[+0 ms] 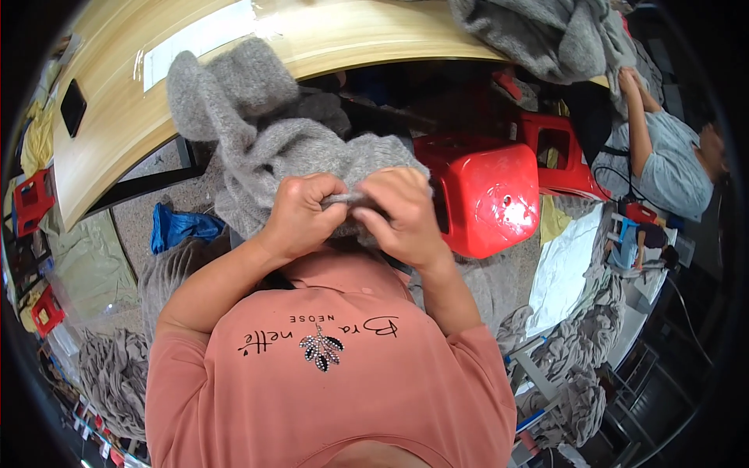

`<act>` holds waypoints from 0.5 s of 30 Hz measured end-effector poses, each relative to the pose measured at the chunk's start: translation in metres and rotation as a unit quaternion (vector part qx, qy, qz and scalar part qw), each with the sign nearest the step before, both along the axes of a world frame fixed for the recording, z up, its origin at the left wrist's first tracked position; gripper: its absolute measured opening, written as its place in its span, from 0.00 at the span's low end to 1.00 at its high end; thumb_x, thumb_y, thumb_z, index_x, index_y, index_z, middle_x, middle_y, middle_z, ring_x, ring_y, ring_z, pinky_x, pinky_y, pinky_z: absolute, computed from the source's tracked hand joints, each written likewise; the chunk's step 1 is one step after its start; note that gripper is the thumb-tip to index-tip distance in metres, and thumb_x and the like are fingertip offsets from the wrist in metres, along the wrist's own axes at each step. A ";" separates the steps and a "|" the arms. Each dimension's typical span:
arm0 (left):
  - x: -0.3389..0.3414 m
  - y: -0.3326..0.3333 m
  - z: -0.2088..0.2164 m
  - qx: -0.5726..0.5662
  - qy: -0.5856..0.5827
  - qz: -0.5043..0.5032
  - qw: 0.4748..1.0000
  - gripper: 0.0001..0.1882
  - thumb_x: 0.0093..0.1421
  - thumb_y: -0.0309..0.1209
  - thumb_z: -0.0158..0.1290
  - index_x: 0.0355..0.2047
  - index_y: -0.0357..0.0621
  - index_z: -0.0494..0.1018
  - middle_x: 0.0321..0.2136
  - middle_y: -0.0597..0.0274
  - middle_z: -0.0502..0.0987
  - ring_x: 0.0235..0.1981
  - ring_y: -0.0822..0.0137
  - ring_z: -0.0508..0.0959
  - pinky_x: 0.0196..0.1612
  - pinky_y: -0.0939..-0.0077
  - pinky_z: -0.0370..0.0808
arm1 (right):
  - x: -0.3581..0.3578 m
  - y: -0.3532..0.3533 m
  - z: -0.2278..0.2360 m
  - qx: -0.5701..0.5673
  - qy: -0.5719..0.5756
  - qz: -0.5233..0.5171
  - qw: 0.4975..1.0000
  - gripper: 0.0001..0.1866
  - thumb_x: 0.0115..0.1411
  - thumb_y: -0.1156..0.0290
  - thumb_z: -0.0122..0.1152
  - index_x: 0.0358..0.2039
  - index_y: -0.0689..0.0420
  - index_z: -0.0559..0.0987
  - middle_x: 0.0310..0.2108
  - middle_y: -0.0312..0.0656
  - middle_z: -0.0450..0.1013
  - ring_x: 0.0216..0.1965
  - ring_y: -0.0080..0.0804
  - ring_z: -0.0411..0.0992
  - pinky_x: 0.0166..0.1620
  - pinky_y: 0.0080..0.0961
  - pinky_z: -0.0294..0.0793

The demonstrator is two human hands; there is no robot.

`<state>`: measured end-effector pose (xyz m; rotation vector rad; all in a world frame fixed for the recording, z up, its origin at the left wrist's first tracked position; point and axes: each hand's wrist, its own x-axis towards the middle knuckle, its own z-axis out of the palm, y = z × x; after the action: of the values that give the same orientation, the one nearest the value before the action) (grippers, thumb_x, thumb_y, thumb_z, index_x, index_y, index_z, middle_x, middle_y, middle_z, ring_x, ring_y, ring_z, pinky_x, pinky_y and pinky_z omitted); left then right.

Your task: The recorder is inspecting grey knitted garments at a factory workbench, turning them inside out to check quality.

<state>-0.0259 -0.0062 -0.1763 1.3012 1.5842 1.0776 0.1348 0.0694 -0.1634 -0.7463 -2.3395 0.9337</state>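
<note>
A grey fuzzy knit garment (312,144) lies bunched in front of my chest, with one end of it up on the wooden table (101,148). My left hand (306,214) pinches an edge of the knit between thumb and curled fingers. Close beside it on the right, my right hand (402,212) grips the same edge, fingers bent and slightly blurred. A thin fold of the knit shows between the two hands. Whether anything small is also in the fingers, I cannot make out.
A red plastic stool (495,199) stands right of my hands. A black phone (73,108) lies on the table. Another grey garment (546,35) hangs over the table's far right, held by a person (663,156). Blue cloth (183,226) and heaped grey garments (113,378) lie at the left.
</note>
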 end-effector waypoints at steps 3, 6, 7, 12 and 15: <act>0.002 -0.003 0.005 -0.083 -0.068 -0.013 0.994 0.05 0.42 0.21 0.50 0.22 0.34 0.72 0.15 0.60 0.73 0.19 0.77 0.70 0.22 0.80 0.66 | -0.008 -0.009 -0.020 0.009 0.058 0.034 0.998 0.12 0.39 0.80 0.57 0.29 0.61 0.72 0.27 0.43 0.69 0.31 0.39 0.66 0.36 0.30 0.62; 0.000 -0.007 -0.008 -0.105 -0.151 -0.045 0.982 0.03 0.45 0.21 0.51 0.22 0.34 0.73 0.15 0.67 0.72 0.19 0.81 0.67 0.21 0.83 0.65 | -0.016 -0.023 -0.026 0.036 0.122 -0.001 0.992 0.08 0.42 0.82 0.56 0.26 0.60 0.72 0.24 0.43 0.67 0.26 0.38 0.65 0.32 0.29 0.61; 0.000 -0.006 -0.007 -0.104 -0.150 -0.048 0.982 0.03 0.45 0.21 0.51 0.22 0.34 0.73 0.15 0.67 0.72 0.19 0.81 0.67 0.21 0.83 0.65 | -0.015 -0.022 -0.028 0.037 0.122 -0.003 0.992 0.08 0.42 0.82 0.56 0.26 0.60 0.72 0.24 0.43 0.67 0.26 0.38 0.65 0.32 0.29 0.61; -0.015 -0.004 0.009 -0.127 -0.284 0.035 0.950 0.04 0.51 0.24 0.53 0.22 0.37 0.74 0.16 0.74 0.70 0.19 0.84 0.64 0.20 0.88 0.60 | 0.017 -0.011 -0.031 0.032 0.123 -0.156 0.980 0.11 0.44 0.79 0.57 0.31 0.62 0.71 0.31 0.44 0.69 0.34 0.38 0.68 0.40 0.28 0.66; -0.023 -0.002 0.000 -0.068 -0.269 0.076 0.958 0.04 0.52 0.24 0.53 0.22 0.37 0.74 0.16 0.76 0.69 0.18 0.85 0.62 0.21 0.88 0.58 | 0.063 0.008 -0.052 -0.140 0.041 -0.112 0.983 0.17 0.42 0.78 0.57 0.36 0.63 0.71 0.36 0.45 0.68 0.38 0.37 0.67 0.44 0.27 0.65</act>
<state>-0.0494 -0.0080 -0.1758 0.7160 1.3223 1.2635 0.1980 0.0769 -0.2159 -1.0371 -2.0253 1.1802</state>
